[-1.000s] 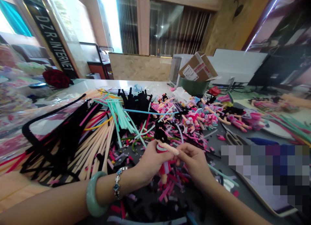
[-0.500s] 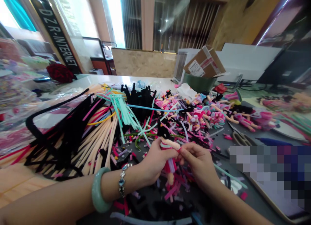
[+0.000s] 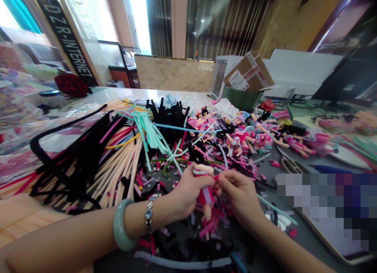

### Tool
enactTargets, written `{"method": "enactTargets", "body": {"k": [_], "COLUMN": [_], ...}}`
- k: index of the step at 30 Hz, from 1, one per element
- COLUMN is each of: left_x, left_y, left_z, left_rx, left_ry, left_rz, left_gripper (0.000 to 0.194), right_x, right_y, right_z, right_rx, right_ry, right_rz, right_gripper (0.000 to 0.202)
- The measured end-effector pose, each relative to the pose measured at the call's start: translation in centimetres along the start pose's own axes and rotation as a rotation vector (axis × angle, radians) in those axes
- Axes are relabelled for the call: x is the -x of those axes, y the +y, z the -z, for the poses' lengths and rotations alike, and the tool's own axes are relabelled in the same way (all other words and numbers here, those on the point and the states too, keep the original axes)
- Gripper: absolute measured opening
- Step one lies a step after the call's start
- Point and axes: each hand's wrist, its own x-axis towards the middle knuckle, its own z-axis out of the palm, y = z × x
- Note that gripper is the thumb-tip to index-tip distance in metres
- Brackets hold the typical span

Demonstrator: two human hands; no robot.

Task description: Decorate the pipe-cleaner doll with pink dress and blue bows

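My left hand is closed around a small pipe-cleaner doll with black hair, cream limbs and a pink and lilac dress. The doll's black head stands up above my thumb, and one cream leg hangs below. Close beside it, my right hand pinches a small pinkish-red piece at the doll's side. Whether that piece is joined to the doll is hidden by my fingers. Pink and lilac pipe-cleaner offcuts lie beneath both hands on the dark table.
Bundles of black, cream and mint pipe cleaners lie left and centre. Behind my right hand is a heap of finished-looking dolls. Scissors and a partly blurred-out tray-like object are on the right. A cardboard box stands behind.
My right fingers have shifted slightly off the end of the doll's cream arm to a pinkish-red piece just below. My left hand keeps its hold on the doll.
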Motion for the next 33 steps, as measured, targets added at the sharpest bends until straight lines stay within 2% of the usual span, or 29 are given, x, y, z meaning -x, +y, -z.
{"method": "enactTargets", "body": {"k": [6, 12, 17, 23, 26, 33], "left_x": [0.1, -0.1, -0.1, -0.1, 0.1, 0.5], "left_y": [-0.1, -0.1, 0.0, 0.3, 0.3, 0.8], "left_z": [-0.1, -0.2, -0.3, -0.6, -0.6, -0.6], "left_rx": [0.030, 0.065, 0.063, 0.078, 0.098, 0.026], "left_ry": [-0.030, 0.037, 0.016, 0.053, 0.091, 0.085], "left_rz": [0.025, 0.041, 0.050, 0.059, 0.055, 0.011], "left_gripper": [0.017, 0.020, 0.016, 0.018, 0.025, 0.025], "right_x": [0.0, 0.2, 0.0, 0.1, 0.5, 1.1], "right_y": [0.2, 0.3, 0.3, 0.0, -0.5, -1.0], "right_z": [0.0, 0.0, -0.1, -0.2, -0.4, -0.8], "right_rx": [-0.026, -0.045, -0.042, -0.004, 0.036, 0.144], "right_ry": [0.001, -0.009, -0.016, -0.011, -0.008, 0.015], "right_rz": [0.002, 0.004, 0.000, 0.008, 0.031, 0.131], "right_gripper": [0.010, 0.010, 0.010, 0.011, 0.011, 0.014]}}
